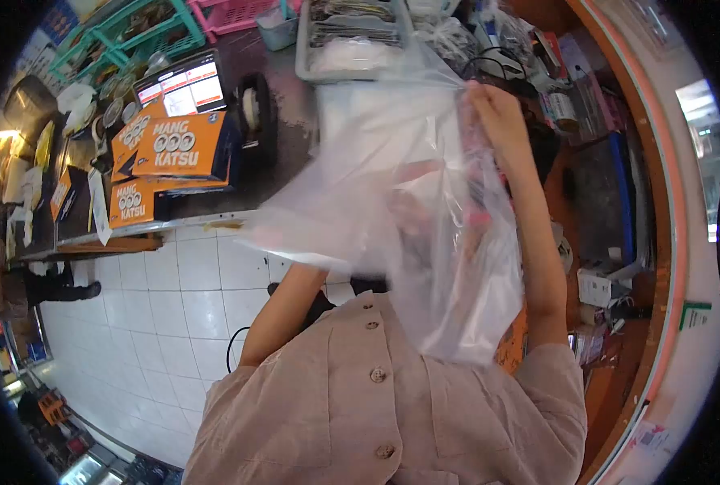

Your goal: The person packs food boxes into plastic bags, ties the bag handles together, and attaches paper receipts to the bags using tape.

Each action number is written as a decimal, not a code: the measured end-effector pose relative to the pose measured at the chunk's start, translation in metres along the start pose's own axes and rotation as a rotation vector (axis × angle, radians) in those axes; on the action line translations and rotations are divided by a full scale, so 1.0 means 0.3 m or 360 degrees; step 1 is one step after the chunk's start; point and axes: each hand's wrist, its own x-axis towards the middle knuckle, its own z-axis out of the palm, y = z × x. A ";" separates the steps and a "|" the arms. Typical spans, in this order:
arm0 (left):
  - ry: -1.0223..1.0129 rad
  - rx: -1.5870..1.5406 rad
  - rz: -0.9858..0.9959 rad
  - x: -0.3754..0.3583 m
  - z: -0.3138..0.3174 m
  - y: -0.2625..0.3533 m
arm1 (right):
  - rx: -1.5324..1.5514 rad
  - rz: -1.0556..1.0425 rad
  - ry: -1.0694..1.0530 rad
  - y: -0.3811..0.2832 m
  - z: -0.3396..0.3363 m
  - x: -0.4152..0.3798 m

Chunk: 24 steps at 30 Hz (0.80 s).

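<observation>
Head view: the right hand (493,109) has its grip closed on the bag's (465,275) upper edge — plastic draped before the shirt (360,388), partly over the tabletop (286,153). The left hand is obscured behind it — grip impossible to tell.

Shiny clear plastic and matt cloth

The large see-through plastic bag (457,299) is thin, glossy and wrinkled. The beige buttoned cloth shirt (295,404) looks matt and soft, with small creases. The white square floor tiles (202,311) have a smooth surface, a little shiny. The green open-sided basket (154,36) looks like hard plastic.
</observation>
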 end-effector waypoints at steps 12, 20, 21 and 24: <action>0.1369 -0.0639 -0.0494 -0.400 -0.216 -0.177 | -0.1499 -0.0654 0.0288 0.218 0.120 -0.020; 0.1376 0.0952 -0.0323 -0.331 -0.040 -0.063 | 0.1350 0.0888 -0.1379 -0.101 0.522 -0.481; 0.1329 0.1105 -0.0361 -0.326 -0.020 0.014 | 0.1776 0.1200 -0.1223 -0.086 0.545 -0.482; 0.1418 0.1449 -0.0102 -0.491 -0.191 0.037 | 0.1902 0.1636 -0.1087 -0.154 0.458 -0.424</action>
